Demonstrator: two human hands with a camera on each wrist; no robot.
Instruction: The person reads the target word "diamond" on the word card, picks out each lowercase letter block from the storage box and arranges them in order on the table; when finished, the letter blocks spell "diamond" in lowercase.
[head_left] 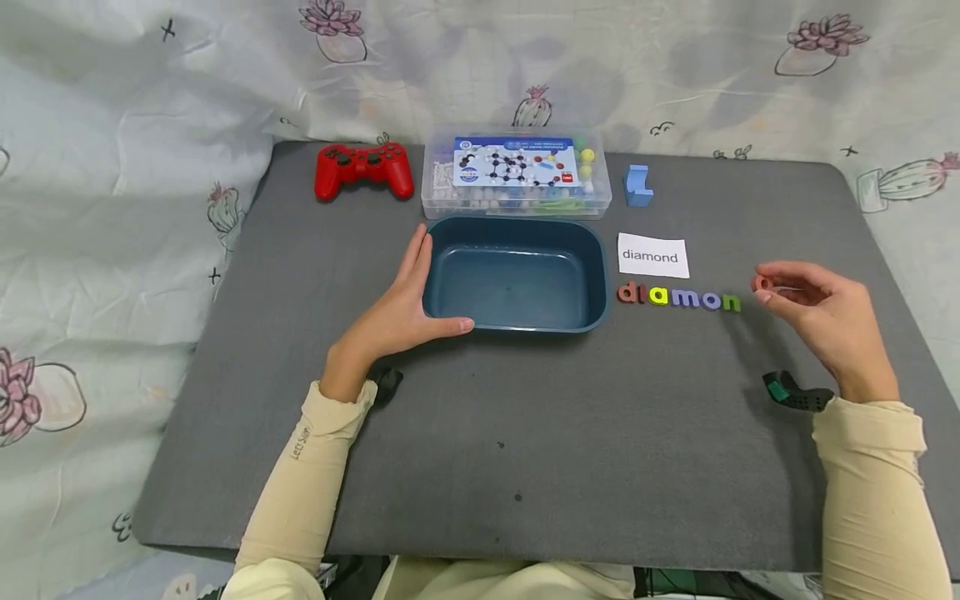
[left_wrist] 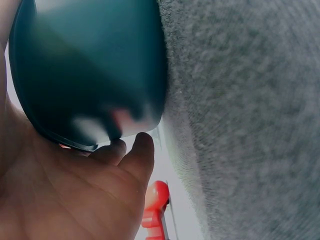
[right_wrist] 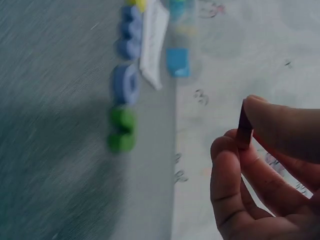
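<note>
Between thumb and fingertips, my right hand [head_left: 832, 321] pinches a small reddish letter piece [right_wrist: 244, 125], raised off the table at the right. Its shape is mostly hidden by the fingers. Left of it lies a row of coloured letters [head_left: 684, 298] reading "diamon", just below a white card [head_left: 652, 256] printed "diamond". My left hand [head_left: 397, 312] rests against the left end of a dark blue plastic bin [head_left: 517, 328], fingers stretched along its side and thumb along its near edge. The bin's inside shows nothing in it.
Behind the bin stands a clear plastic case [head_left: 517, 200] with a molecule-model label. A red game controller [head_left: 363, 171] lies to its left, a small light-blue block [head_left: 637, 186] to its right. The grey table [head_left: 562, 467] backs onto patterned cloth [head_left: 675, 75].
</note>
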